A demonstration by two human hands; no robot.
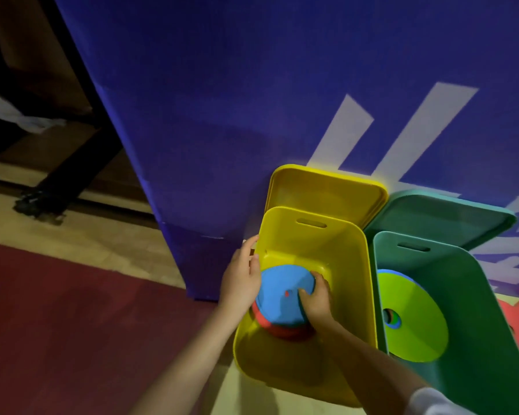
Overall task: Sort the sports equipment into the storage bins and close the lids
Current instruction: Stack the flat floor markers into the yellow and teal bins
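Lower centre of the frame: left hand (240, 283) and right hand (316, 301), fingers curled, gripped a stack of flat discs (282, 298), blue over red, inside the open yellow bin (336, 259); rightward, a lime disc (414, 319) leaned in the green bin (450, 265).

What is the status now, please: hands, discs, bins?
Both hands hold disc stack inside yellow bin. Green bin holds discs. Both lids open. Nothing blocking.
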